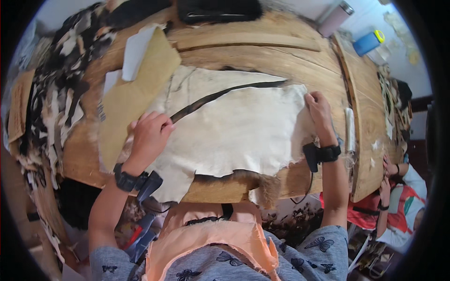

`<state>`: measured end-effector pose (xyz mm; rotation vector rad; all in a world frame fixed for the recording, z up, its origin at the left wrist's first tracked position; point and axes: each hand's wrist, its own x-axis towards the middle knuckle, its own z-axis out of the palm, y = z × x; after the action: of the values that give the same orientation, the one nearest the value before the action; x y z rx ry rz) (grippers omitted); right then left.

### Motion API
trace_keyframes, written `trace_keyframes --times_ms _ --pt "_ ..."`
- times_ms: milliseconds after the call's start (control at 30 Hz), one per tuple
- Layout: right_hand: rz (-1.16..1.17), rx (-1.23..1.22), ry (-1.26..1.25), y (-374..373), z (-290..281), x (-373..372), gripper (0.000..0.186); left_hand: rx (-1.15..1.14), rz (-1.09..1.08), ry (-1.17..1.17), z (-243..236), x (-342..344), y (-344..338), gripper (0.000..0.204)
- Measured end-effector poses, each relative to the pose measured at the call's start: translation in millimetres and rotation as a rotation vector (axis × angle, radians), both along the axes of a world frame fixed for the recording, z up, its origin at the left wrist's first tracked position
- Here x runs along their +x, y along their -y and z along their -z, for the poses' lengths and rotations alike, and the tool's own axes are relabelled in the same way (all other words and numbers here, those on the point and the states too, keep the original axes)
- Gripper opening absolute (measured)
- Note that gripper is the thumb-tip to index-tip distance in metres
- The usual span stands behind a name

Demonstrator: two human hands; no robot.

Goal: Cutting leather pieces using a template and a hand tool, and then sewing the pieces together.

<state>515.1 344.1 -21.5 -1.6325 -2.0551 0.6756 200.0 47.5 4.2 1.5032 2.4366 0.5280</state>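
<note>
We hold the pale hide [234, 136] flat mid-frame on the counter [281, 61], left hand [150, 136] and right hand [319, 110] gripping its edges, dark strip [220, 96] partly separated.

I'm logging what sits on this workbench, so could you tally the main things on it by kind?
Pale hide spread on the wooden bench, under left hand and right hand: 1
Tan leather sheet: 1
White paper piece: 1
Drinks containers, one pink flask and one blue bottle: 2
Black case: 1
Total: 6
</note>
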Motion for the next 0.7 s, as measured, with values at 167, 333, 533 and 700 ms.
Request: trace_keyframes --times_ms 167,333,533,700 --pt "0.133 -0.137 -0.084 -2 -9 5 0.023 0.067 0.050 -0.004 -7 -1 2 0.010" --pt "0.075 0.014 -0.017 -13 -16 -3 0.021 0.060 0.059 -0.011 -14 -5 -9 0.009" --pt "0.058 0.064 0.057 -20 -8 1 0.020 0.060 0.099 0.039 -20 -5 -11 0.010" --pt "0.014 0.076 0.136 -22 4 -8 0.021 0.006 0.029 -0.038 -2 -7 -9 0.011"
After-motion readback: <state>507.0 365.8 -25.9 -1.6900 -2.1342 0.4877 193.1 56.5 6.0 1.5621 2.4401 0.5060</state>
